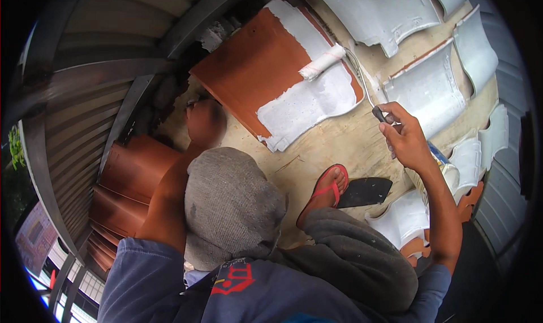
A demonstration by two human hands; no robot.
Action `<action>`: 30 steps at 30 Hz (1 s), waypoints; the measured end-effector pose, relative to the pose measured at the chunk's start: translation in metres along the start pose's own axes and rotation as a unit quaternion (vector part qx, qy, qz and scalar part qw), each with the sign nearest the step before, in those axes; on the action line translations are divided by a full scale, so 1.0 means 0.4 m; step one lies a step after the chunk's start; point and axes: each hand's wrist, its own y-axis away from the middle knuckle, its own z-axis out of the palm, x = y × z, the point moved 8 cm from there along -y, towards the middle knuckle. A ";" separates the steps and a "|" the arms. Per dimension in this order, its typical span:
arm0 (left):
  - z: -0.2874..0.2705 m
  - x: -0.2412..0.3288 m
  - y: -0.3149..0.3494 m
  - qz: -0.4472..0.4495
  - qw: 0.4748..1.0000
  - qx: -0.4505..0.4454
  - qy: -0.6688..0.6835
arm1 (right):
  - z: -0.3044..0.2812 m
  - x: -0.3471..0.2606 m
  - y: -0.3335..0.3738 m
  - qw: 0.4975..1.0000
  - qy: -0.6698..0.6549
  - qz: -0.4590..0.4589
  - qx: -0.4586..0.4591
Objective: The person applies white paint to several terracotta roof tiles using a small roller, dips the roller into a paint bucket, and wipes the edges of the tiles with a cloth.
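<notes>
– What do the right hand's point(404, 133) fingers have?
– They are closed around the dark handle point(378, 114) of a paint roller point(322, 62).
– And the left hand's point(206, 122) fingers?
– Too blurred; I cannot tell if they are open or closed. That hand is just beside the left edge of the big orange tile point(243, 68), and I can't say whether it touches.
– Where is the roller's head?
– On that tile, toward its right side, with a thin bent rod point(365, 80) running back to the handle. White paint point(308, 100) covers a strip at the top and a patch below; the rest is bare orange.
– What lies around it?
– Several white-coated tiles point(427, 85) to the right, bare orange tiles point(138, 170) at the lower left.
– Anything nearer the person?
– A foot point(328, 190) in a red flip-flop point(337, 194) on the beige floor point(350, 142), with a dark flat piece point(367, 192) just beside it.
</notes>
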 end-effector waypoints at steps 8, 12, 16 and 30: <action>0.014 0.012 -0.009 0.029 0.999 0.008 -0.024 | -0.091 0.256 0.200 0.982 -0.126 0.131 -0.048; 0.017 0.016 -0.005 0.026 0.999 0.002 -0.031 | -0.087 0.216 0.096 0.984 -0.119 0.104 -0.078; 0.010 0.010 -0.001 0.011 0.999 -0.020 -0.024 | -0.056 0.073 -0.109 0.994 -0.064 0.006 -0.084; 0.018 -0.014 0.009 -0.009 0.999 -0.042 -0.020 | -0.018 -0.080 -0.323 0.992 -0.042 -0.100 -0.071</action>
